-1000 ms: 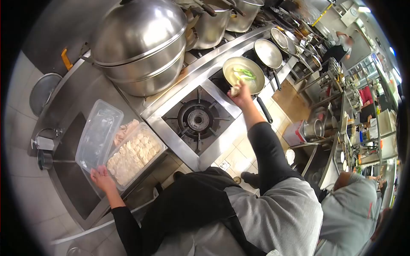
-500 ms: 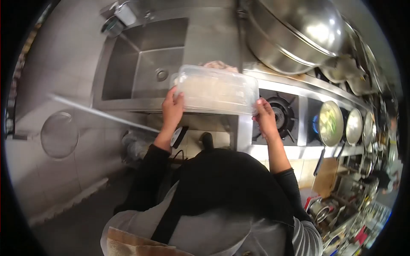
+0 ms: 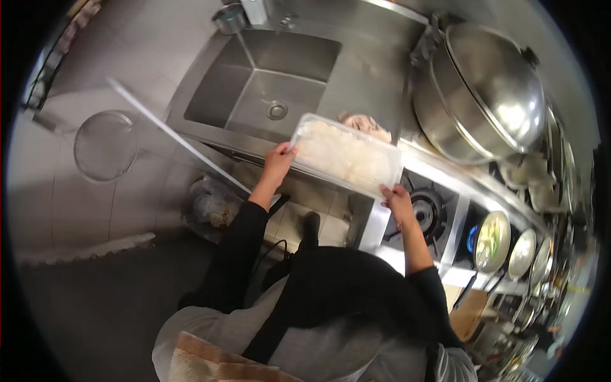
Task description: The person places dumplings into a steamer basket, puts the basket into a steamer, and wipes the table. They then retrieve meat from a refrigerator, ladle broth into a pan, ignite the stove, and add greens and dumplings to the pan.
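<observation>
Between my two hands is a long clear plastic container (image 3: 347, 156) with whitish contents, its food type not clear. My left hand (image 3: 278, 165) is closed on its left end, and my right hand (image 3: 398, 205) grips the near right corner. The container is tilted, its right end nearer to me, in front of the steel counter's edge. Just behind it on the counter lies a crumpled pale cloth (image 3: 366, 124), partly covered by the container.
A steel sink (image 3: 254, 108) is at the upper left. To the right stand a large lidded steel pot (image 3: 477, 95), a gas burner (image 3: 423, 213) and a pan with green and pale food (image 3: 492, 242) near a blue flame. A bagged bin (image 3: 210, 207) is below left.
The view has turned, so the sink and stove sit further right and the container looks more slanted. Both hands keep their hold on the container.
</observation>
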`<control>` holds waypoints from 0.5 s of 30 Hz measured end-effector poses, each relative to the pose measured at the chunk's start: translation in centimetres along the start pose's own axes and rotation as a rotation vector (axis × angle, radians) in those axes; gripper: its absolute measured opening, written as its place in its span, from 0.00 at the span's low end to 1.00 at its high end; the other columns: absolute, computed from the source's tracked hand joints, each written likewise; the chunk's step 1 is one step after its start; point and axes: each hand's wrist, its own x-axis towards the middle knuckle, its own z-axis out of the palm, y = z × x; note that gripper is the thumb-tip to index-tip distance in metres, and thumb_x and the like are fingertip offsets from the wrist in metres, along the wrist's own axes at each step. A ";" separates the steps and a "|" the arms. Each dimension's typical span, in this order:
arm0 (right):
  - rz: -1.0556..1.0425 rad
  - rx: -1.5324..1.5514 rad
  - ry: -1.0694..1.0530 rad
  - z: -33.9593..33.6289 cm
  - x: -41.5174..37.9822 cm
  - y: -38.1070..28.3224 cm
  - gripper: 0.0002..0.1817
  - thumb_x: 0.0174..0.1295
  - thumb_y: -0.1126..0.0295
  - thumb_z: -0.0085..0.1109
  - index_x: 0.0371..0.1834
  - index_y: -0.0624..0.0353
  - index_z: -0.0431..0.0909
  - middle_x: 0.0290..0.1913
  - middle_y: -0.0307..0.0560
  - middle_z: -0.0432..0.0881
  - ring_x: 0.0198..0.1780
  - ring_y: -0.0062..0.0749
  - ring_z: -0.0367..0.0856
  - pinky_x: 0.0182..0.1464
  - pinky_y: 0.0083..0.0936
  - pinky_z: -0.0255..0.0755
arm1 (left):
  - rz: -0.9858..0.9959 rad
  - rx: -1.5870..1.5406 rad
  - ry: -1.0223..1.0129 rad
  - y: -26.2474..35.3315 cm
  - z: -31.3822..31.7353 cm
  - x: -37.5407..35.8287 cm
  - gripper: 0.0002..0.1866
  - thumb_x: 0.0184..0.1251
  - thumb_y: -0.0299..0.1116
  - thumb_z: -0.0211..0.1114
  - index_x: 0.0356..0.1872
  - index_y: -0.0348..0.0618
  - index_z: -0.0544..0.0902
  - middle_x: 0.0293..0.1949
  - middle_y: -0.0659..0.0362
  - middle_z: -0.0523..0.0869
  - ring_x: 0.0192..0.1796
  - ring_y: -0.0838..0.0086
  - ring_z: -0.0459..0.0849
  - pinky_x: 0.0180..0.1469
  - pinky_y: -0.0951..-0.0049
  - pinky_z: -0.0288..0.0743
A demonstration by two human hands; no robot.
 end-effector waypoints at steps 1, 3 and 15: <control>-0.041 0.140 -0.051 0.1 -0.3 -0.5 0.13 0.63 0.66 0.66 0.42 0.65 0.80 0.41 0.44 0.84 0.44 0.28 0.81 0.49 0.31 0.79 | -0.018 -0.080 0.005 0.6 0.2 -0.4 0.14 0.66 0.32 0.68 0.49 0.38 0.86 0.34 0.64 0.84 0.36 0.80 0.78 0.40 0.76 0.74; -0.023 0.472 -0.161 -1.5 -0.8 -0.6 0.14 0.64 0.68 0.63 0.50 0.62 0.79 0.49 0.45 0.83 0.51 0.31 0.81 0.55 0.33 0.77 | -0.051 -0.252 -0.048 1.6 0.6 -2.3 0.14 0.64 0.31 0.67 0.50 0.42 0.86 0.40 0.63 0.85 0.44 0.76 0.81 0.45 0.74 0.75; -0.107 -0.023 -0.510 -21.4 7.2 9.1 0.32 0.70 0.57 0.59 0.73 0.58 0.65 0.67 0.58 0.73 0.64 0.46 0.74 0.61 0.41 0.73 | 0.155 -0.484 0.001 12.0 7.3 -24.6 0.36 0.64 0.36 0.68 0.74 0.48 0.67 0.55 0.56 0.81 0.51 0.68 0.81 0.46 0.68 0.80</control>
